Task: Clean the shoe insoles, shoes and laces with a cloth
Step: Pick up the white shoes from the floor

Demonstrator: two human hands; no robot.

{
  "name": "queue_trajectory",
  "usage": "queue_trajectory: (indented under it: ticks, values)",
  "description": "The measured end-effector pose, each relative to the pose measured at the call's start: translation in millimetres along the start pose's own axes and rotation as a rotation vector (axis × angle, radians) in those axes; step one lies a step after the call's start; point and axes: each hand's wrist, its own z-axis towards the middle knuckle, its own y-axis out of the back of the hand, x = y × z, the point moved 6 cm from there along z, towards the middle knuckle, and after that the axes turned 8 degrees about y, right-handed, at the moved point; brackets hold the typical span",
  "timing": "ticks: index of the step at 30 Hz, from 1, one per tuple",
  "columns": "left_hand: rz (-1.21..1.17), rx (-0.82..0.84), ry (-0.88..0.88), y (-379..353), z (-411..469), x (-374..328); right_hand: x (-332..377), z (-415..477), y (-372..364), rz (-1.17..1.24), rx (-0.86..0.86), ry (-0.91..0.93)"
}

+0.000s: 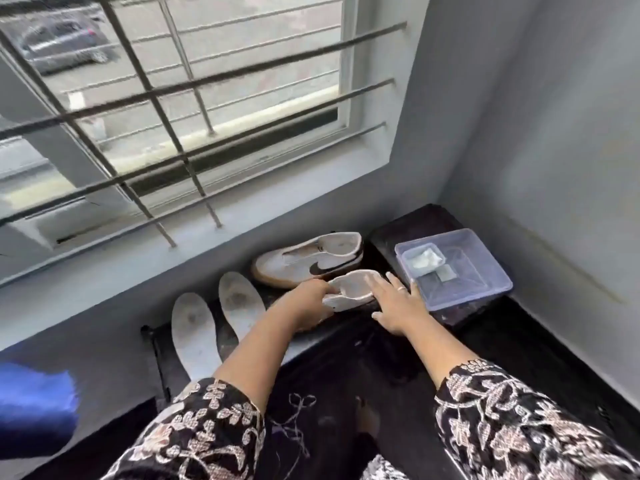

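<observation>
We begin at the fingers of the left hand, which curl over the near rim of the near shoe and hold it at its opening, the fingertips hidden inside the curl. The right hand lies flat, fingers straight and spread wide (one wears a ring), touching the right end of the same shoe, with the outer fingers reaching the wall of the clear plastic box. This pale shoe sits between the two hands near the far edge of the dark slab, tilted up on its side. Just beyond it, touching or nearly so, the second shoe lies against the wall under the barred window, a dark swoosh on its side and a tan sole. To the left, along the same far edge, two worn white insoles lie side by side, face up. The box stands in the slab's far right corner and holds a small tub with something white and crumpled, which we cannot make out. Both forearms come out of black floral sleeves, and a blurred blue fabric shows at the left edge.
</observation>
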Motion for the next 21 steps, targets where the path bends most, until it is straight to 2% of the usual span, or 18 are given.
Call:
queue_trajectory:
  ticks: [5,9,14,21]
  values:
    - [-0.001,0.04,0.074,-18.2,55.4,-2.7,-21.5,35.5,-11.8,-0.058,0.117,0.114]
    - [-0.084,0.027,0.116,-30.0,94.2,-14.1,-28.9,61.1,-19.5,-0.071,0.104,0.274]
    - [-0.18,-0.1,0.202,-32.0,128.8,-18.6,-27.4,82.5,-25.6,-0.319,0.103,0.488]
    - [-0.133,-0.236,0.251,-26.8,161.0,-25.5,-25.8,105.0,-35.5,-0.467,0.137,0.593]
